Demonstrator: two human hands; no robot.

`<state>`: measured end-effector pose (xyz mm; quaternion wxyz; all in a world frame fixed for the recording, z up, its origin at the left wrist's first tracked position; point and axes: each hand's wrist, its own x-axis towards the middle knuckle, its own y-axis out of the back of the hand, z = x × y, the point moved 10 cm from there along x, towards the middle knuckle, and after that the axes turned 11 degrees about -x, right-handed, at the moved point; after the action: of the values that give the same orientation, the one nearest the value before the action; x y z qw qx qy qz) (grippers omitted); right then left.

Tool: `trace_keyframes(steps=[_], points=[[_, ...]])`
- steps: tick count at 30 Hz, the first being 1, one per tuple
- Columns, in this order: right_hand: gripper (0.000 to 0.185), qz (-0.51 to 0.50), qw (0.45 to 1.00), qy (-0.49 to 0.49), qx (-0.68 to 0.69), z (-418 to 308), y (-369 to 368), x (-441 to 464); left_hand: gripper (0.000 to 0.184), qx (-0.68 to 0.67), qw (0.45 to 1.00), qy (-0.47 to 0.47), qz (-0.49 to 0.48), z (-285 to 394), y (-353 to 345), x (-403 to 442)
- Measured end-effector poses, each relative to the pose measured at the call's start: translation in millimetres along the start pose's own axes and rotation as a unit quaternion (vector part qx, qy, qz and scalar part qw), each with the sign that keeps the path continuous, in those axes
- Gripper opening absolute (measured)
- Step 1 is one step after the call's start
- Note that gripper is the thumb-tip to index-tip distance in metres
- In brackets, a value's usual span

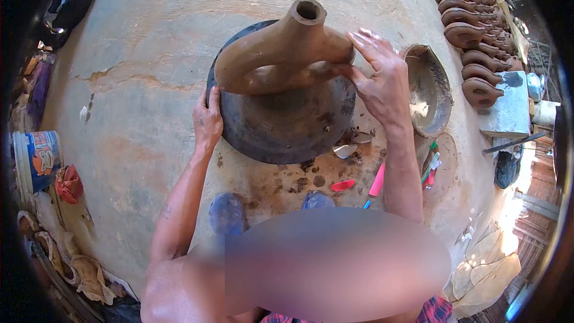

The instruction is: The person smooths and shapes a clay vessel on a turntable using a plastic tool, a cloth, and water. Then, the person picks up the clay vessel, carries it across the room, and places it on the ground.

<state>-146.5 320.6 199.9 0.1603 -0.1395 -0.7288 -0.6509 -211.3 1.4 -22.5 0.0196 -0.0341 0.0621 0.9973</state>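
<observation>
A brown clay vessel [275,54] with a round open neck and two holes through its body stands on a dark round wheel disc [281,125]. My right hand [381,72] touches the vessel's right end, thumb below and fingers above, with the end between them. At the disc's left edge, my left hand [208,118] has its fingers pointing up, near the vessel's left end. Its fingers are slightly apart and hold nothing that shows.
A worn bowl [427,93] sits right of the disc. Small tools, among them a red piece [342,185], lie on the floor in front. Rows of similar clay pieces [463,34] line the upper right. A bucket [42,158] stands at left.
</observation>
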Motion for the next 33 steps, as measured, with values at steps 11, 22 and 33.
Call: trace_keyframes(steps=[11, 22, 33], points=[[0.061, 0.077, 0.973, -0.16, 0.144, 34.2, -59.4, -51.4, 0.049, 0.02, 1.0, -0.001, 0.013, -15.8, 4.3, 4.1], [0.042, 0.077, 0.877, -0.327, 0.344, -30.9, -76.6, -99.6, 0.05, 0.014, 0.998, 0.003, 0.054, -2.8, -1.4, -31.5], [0.07, -0.081, 0.973, -0.204, 0.065, -51.3, -114.2, -94.4, 0.052, 0.046, 0.995, 0.021, 0.086, -8.7, -2.1, -53.8]])
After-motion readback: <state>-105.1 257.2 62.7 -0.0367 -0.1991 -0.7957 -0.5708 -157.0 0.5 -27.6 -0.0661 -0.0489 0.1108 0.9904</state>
